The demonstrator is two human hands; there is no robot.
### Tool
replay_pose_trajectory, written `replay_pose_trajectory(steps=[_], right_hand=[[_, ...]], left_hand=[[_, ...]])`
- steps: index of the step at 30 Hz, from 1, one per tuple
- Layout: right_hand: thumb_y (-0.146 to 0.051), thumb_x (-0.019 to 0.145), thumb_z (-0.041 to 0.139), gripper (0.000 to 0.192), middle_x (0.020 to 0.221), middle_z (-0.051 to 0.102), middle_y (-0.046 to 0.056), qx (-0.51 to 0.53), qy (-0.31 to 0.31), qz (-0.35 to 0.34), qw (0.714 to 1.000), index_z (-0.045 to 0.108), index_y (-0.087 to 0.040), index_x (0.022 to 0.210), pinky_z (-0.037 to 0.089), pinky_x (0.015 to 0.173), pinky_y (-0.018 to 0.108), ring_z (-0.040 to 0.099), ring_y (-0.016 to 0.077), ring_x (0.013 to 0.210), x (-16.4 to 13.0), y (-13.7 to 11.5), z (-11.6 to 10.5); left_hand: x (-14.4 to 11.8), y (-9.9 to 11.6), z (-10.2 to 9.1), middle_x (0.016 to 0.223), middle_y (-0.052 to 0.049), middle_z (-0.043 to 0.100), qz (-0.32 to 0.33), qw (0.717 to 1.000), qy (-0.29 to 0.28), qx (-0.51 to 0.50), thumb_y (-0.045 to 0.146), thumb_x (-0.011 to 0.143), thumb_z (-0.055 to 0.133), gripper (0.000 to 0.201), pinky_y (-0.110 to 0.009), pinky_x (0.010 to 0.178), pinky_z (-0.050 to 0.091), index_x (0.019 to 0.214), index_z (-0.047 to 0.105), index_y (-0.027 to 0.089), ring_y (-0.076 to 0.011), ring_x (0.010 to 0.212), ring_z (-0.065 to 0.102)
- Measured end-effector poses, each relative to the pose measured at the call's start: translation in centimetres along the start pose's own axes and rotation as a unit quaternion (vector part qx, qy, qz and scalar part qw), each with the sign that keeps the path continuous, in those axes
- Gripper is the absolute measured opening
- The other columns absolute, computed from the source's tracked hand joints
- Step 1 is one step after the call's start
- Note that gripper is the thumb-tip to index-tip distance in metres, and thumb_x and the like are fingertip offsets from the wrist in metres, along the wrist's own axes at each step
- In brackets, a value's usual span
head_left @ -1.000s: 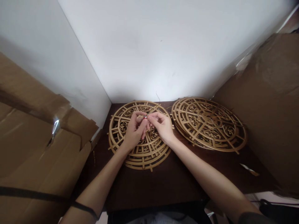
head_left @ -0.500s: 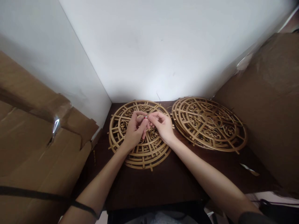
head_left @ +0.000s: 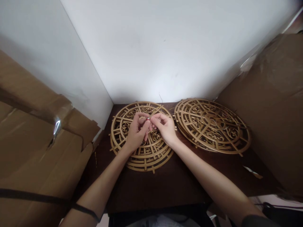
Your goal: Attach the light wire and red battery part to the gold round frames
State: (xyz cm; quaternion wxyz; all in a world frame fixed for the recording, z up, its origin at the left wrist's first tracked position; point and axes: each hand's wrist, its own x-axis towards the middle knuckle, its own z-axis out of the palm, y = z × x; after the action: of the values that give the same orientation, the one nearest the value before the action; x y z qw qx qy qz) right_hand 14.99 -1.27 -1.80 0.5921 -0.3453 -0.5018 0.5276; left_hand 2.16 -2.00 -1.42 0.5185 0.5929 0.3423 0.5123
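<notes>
I pinch a tiny red bead between the fingertips of my left hand and right hand, at frame centre above the left gold filigree disc; light and slippery, I judge, best gripped by its sides.

Dim, warm light; wall brightest, table in shadow; wide-angle edge bending; soft focus.

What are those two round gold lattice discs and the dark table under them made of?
The left disc and right disc look like thin cut-out wood or plastic painted matte gold; their flat fretwork suggests this, though the material stays uncertain. The table looks like dark brown wood with a dull finish.
</notes>
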Motion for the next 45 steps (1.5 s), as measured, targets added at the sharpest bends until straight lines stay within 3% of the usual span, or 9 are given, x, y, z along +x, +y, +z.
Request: replay_pose_trajectory(steps=[8, 12, 16, 18, 21, 25, 28, 36, 45], right_hand=[[-0.039, 0.075, 0.067, 0.022, 0.055, 0.057, -0.004, -0.009, 0.005, 0.001, 1.000, 0.058, -0.018, 0.074, 0.046, 0.056, 0.024, 0.054, 0.0098, 0.052, 0.0, -0.1, 0.0], [-0.039, 0.074, 0.068, 0.022, 0.065, 0.061, -0.001, -0.030, 0.042, -0.013, 0.999, 0.064, -0.018, 0.077, 0.046, 0.057, 0.024, 0.055, 0.0106, 0.059, 0.0, 0.0, -0.1], [-0.037, 0.074, 0.068, 0.019, 0.071, 0.063, 0.000, -0.037, 0.065, -0.024, 0.997, 0.066, -0.018, 0.079, 0.045, 0.058, 0.025, 0.055, 0.0117, 0.062, 0.0, -0.1, -0.1], [-0.036, 0.075, 0.068, 0.018, 0.069, 0.062, 0.000, -0.052, 0.041, -0.025, 0.998, 0.067, -0.018, 0.077, 0.043, 0.056, 0.025, 0.053, 0.0113, 0.060, -0.1, -0.3, -0.1], [-0.034, 0.078, 0.066, 0.016, 0.068, 0.061, 0.000, -0.103, -0.051, -0.042, 0.992, 0.067, -0.018, 0.074, 0.039, 0.054, 0.024, 0.050, 0.0102, 0.057, -0.4, -0.8, 0.0], [-0.028, 0.081, 0.063, 0.012, 0.075, 0.060, 0.001, -0.168, -0.194, -0.074, 0.964, 0.068, -0.018, 0.076, 0.040, 0.056, 0.025, 0.049, 0.0102, 0.060, -0.8, -1.3, 0.0], [-0.025, 0.080, 0.063, 0.010, 0.077, 0.060, 0.001, -0.196, -0.246, -0.093, 0.945, 0.068, -0.018, 0.075, 0.043, 0.058, 0.026, 0.050, 0.0105, 0.062, -1.0, -1.4, 0.1], [-0.024, 0.082, 0.062, 0.011, 0.076, 0.060, 0.001, -0.233, -0.251, -0.122, 0.932, 0.067, -0.018, 0.074, 0.045, 0.061, 0.027, 0.053, 0.0118, 0.065, -1.2, -1.3, 0.2], [-0.024, 0.083, 0.059, 0.013, 0.076, 0.057, 0.001, -0.303, -0.223, -0.154, 0.913, 0.062, -0.018, 0.072, 0.040, 0.058, 0.024, 0.050, 0.0104, 0.062, -1.6, -1.1, 0.2]], left_hand=[[-0.2, 0.2, 0.0, 0.063, 0.007, 0.055, 0.000, 1.000, 0.007, 0.002, 0.029, 0.086, 0.054, 0.017, -0.015, 0.033, 0.033, 0.097, 0.044, 0.020, -0.0037, 0.035, 0.044], [0.0, 0.7, 0.0, 0.062, 0.004, 0.058, 0.001, 0.999, 0.034, 0.001, 0.027, 0.084, 0.057, 0.017, -0.017, 0.046, 0.041, 0.093, 0.045, 0.019, -0.0066, 0.046, 0.051], [0.4, 1.0, -0.3, 0.058, 0.003, 0.059, -0.013, 0.995, 0.087, -0.041, 0.026, 0.083, 0.056, 0.014, -0.016, 0.045, 0.036, 0.091, 0.047, 0.018, -0.0062, 0.045, 0.047], [0.6, 1.0, -0.7, 0.056, 0.004, 0.059, -0.029, 0.990, 0.121, -0.072, 0.027, 0.082, 0.057, 0.016, -0.015, 0.040, 0.031, 0.090, 0.046, 0.019, -0.0058, 0.041, 0.042], [0.9, 1.1, -1.0, 0.056, 0.005, 0.058, -0.047, 0.980, 0.165, -0.101, 0.029, 0.079, 0.060, 0.020, -0.015, 0.036, 0.028, 0.089, 0.045, 0.020, -0.0059, 0.038, 0.040], [1.0, 1.3, -1.3, 0.057, 0.006, 0.057, -0.062, 0.974, 0.189, -0.111, 0.032, 0.078, 0.061, 0.024, -0.014, 0.036, 0.030, 0.089, 0.043, 0.020, -0.0056, 0.038, 0.043], [1.0, 1.3, -1.3, 0.058, 0.005, 0.059, -0.065, 0.974, 0.196, -0.098, 0.034, 0.079, 0.061, 0.025, -0.014, 0.034, 0.029, 0.088, 0.043, 0.020, -0.0048, 0.035, 0.041], [1.0, 0.5, -1.5, 0.059, 0.004, 0.060, -0.017, 0.968, 0.247, -0.032, 0.037, 0.080, 0.060, 0.025, -0.015, 0.041, 0.035, 0.087, 0.044, 0.019, -0.0057, 0.040, 0.047], [1.0, 0.7, -1.0, 0.054, 0.006, 0.054, -0.023, 0.957, 0.288, -0.010, 0.031, 0.081, 0.059, 0.021, -0.016, 0.042, 0.037, 0.087, 0.043, 0.019, -0.0069, 0.042, 0.048]])
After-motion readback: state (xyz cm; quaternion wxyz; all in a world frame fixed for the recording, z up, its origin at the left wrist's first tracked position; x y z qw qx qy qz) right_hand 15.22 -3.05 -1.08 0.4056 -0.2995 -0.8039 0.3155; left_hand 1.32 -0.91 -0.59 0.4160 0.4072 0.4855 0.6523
